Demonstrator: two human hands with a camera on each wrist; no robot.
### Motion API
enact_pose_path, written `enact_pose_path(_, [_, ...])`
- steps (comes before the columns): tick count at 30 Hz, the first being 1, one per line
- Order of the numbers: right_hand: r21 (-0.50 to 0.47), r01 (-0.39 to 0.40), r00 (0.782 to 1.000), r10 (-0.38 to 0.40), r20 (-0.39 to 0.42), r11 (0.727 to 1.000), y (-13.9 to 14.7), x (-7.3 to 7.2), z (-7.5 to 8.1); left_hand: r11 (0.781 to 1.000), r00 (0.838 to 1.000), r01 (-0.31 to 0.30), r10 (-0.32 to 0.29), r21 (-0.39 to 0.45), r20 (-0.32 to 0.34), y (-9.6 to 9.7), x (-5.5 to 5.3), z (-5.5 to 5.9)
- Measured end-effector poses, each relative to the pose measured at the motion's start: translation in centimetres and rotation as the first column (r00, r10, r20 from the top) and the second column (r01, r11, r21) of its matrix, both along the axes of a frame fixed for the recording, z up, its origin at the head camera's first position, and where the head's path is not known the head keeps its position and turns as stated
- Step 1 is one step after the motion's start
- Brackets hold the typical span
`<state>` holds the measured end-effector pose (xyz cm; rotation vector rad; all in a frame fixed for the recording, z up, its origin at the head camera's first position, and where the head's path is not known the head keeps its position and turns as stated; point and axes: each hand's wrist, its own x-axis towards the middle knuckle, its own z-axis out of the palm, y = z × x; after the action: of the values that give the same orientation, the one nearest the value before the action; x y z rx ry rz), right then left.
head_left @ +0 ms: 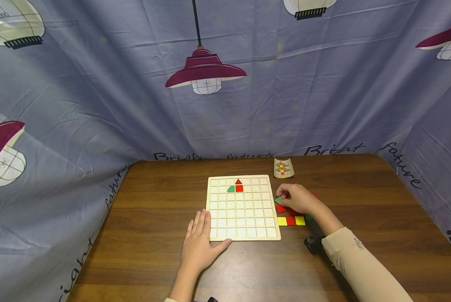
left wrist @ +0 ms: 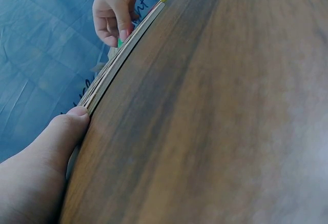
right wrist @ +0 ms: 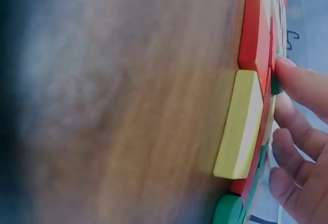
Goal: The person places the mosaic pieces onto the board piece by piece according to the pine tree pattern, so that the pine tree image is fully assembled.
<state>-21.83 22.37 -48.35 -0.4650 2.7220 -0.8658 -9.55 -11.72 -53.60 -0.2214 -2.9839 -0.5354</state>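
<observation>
A pale wooden grid board [head_left: 251, 211] lies on the table. In its upper squares sit a red triangle tile [head_left: 238, 181], a red square tile [head_left: 239, 188] and a green quarter-round tile [head_left: 231, 189]. My left hand [head_left: 200, 245] rests along the board's left edge with straight fingers, its thumb at the near edge. Just beyond the board's right edge, my right hand [head_left: 295, 198] pinches a green tile [head_left: 278, 200] between thumb and fingers; the fingers hide part of its shape. Beneath that hand lies a red tile [head_left: 281, 209].
A yellow tile [head_left: 282, 221], a red tile [head_left: 291, 220] and another yellow tile [head_left: 300, 220] form a row right of the board. More red and green tiles lie partly under the right hand. A small curled pattern card [head_left: 283, 168] stands behind it.
</observation>
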Motion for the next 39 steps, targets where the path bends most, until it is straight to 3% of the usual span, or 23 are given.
enact_pose_path(15, [-0.014, -0.053, 0.999, 0.053, -0.002, 0.998, -1.2, -0.7, 0.9, 1.000, 1.000, -0.001, 0.001, -0.006, -0.013, 0.0, 0.0, -0.1])
enact_pose_path(28, [-0.120, 0.087, 0.995, -0.093, -0.044, 0.989, -3.8, -1.5, 0.7, 1.000, 1.000, 0.004, -0.003, 0.010, -0.030, 0.0, 0.1, -0.1])
enact_pose_path(39, [-0.131, 0.097, 0.994, -0.104, -0.046, 0.987, -6.0, -1.9, 0.4, 1.000, 1.000, 0.004, -0.003, 0.016, -0.027, 0.0, 0.1, 0.0])
